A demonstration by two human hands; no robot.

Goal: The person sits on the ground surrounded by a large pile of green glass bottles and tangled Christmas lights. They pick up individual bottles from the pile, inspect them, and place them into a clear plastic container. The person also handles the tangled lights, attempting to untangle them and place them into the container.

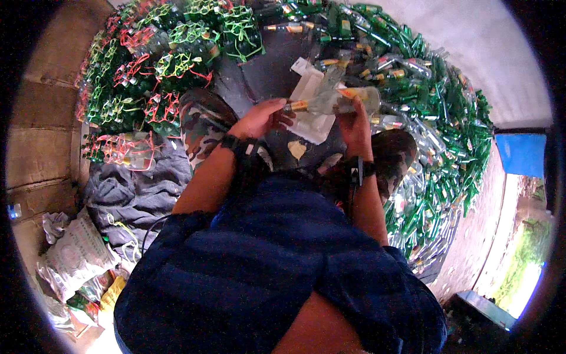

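A clear glass bottle (372,101) with a yellow-orange label lies level across both hands, its neck to the left. My left hand (262,119) has its fingers at the neck end. The right hand (355,127) grips the bottle's wide body from below, and some of its fingers are hidden behind the glass. Beneath the bottle, on the dark floor covering between my knees, lies a white tray-like piece (315,128). A small yellowish scrap (296,149) is just nearer to me.
Loose bottles, mostly green (436,106), are heaped along the right and far side. At left stand bottle bundles (183,62) tied with red and yellow-green cord. Dark crumpled cloth (138,194) and a stuffed whitish sack (76,253) lie at the near left.
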